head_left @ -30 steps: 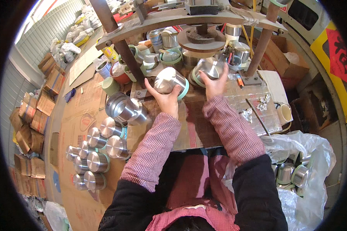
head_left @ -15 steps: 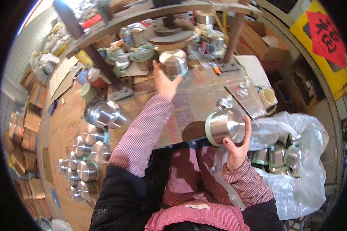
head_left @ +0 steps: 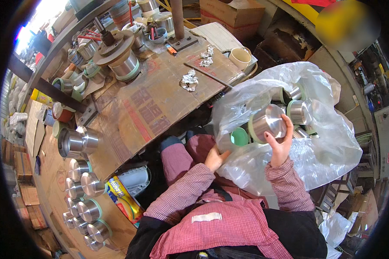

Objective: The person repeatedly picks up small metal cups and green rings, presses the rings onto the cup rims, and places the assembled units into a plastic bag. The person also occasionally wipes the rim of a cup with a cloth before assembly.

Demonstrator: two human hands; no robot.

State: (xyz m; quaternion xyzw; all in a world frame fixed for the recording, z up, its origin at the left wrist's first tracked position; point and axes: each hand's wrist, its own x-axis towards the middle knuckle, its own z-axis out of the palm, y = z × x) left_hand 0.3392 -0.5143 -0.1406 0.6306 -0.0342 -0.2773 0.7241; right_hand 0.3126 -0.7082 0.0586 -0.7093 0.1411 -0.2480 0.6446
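Observation:
My right hand [head_left: 279, 144] is closed round a steel cup [head_left: 268, 123] with a pale green rim, tilted on its side above the clear plastic bag [head_left: 333, 159]. My left hand [head_left: 215, 159] pinches the near left edge of the bag. Inside the bag lie several similar steel cups [head_left: 298, 111], and a green opening of one [head_left: 239, 137] shows. On the bench, another steel cup [head_left: 126, 67] stands upside down, green rim lowest, beneath the round plate [head_left: 113, 48] of a press.
Several steel cups [head_left: 90, 210] are grouped on cardboard at the left, near two larger steel vessels [head_left: 70, 142]. Press posts [head_left: 177, 19] rise from the cardboard-covered bench [head_left: 160, 95]. A thin rod [head_left: 207, 74], crumpled foil [head_left: 189, 80] and a cream cup [head_left: 240, 58] lie toward its right side.
My left hand has left the cup under the press and come down to the bag's edge. My right hand has carried its cup rightward over the bag. The view has swung right.

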